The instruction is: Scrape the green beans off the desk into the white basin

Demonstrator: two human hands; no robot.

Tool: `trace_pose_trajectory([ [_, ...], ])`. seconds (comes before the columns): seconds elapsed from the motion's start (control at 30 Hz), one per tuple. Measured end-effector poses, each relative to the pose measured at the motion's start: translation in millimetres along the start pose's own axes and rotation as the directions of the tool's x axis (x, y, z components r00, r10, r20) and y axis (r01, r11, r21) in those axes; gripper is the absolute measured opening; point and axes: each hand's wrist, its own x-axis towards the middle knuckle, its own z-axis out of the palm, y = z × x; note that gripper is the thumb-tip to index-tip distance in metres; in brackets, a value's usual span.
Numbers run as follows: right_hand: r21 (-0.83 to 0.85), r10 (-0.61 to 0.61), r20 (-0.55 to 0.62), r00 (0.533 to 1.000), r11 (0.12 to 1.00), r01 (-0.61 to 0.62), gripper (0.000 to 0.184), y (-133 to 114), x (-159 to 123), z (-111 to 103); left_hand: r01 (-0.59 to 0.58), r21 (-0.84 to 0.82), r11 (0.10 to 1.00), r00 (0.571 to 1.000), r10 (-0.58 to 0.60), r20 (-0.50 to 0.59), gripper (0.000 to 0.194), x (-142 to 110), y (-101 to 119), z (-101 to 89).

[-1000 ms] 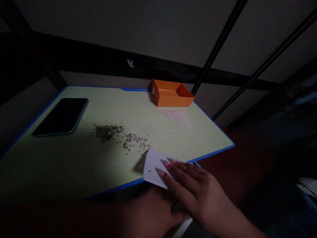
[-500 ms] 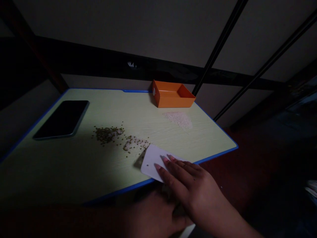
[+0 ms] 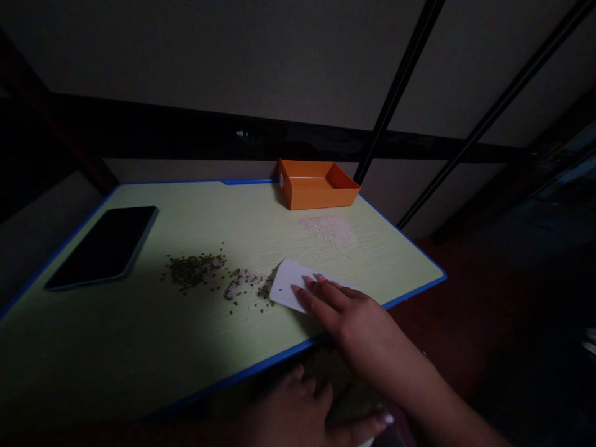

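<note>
One white card [image 3: 287,284] is gripped under the right hand's [image 3: 361,316] fingertips, projecting toward ten o'clock, mixed grains [image 3: 242,285] at nine. The left hand [image 3: 298,406], at seven, is held spread.

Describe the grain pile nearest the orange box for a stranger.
Find the blue-edged pale green table, then the open orange rectangular box at its far edge. Just in front lies the pinkish-white grain heap, the only one without dark green grains.
</note>
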Motion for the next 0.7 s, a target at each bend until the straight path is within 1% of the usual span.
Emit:
trace_pose_trajectory([
  [0.07,-0.009,0.015,0.054,0.998,1.000,-0.015,0.050,4.8,7.6,-0.2,-0.021,0.044,0.999,0.999,0.020,0.030,0.054,2.6,-1.1,-1.7],
  [0.13,-0.024,0.030,0.097,0.995,0.999,-0.028,0.051,9.6,15.1,0.9,-0.079,0.116,0.990,0.992,0.066,0.112,0.055,3.9,-3.0,-3.6],
  [0.2,-0.034,0.052,0.115,0.992,0.998,-0.048,0.051,15.0,21.9,2.7,-0.153,0.174,0.973,0.972,0.116,0.204,0.058,3.7,-5.5,-4.5],
  [0.27,-0.036,0.083,0.125,0.989,0.996,-0.079,0.053,21.4,27.9,3.9,-0.186,0.179,0.966,0.962,0.141,0.234,0.059,2.6,-8.0,-4.3],
  [0.43,-0.028,0.192,0.183,0.964,0.981,-0.190,0.056,38.4,40.2,1.9,-0.164,0.081,0.983,0.975,0.150,0.163,0.057,2.3,-10.9,-5.7],
  [0.6,-0.004,0.249,0.192,0.949,0.967,-0.253,0.062,44.6,45.1,2.1,-0.145,0.155,0.977,0.989,0.137,0.063,0.052,6.7,-11.6,-13.2],
  [0.7,-0.013,0.272,0.185,0.944,0.962,-0.274,0.064,42.6,45.1,5.6,-0.147,0.182,0.972,0.988,0.136,0.071,0.052,9.5,-11.8,-11.5],
])
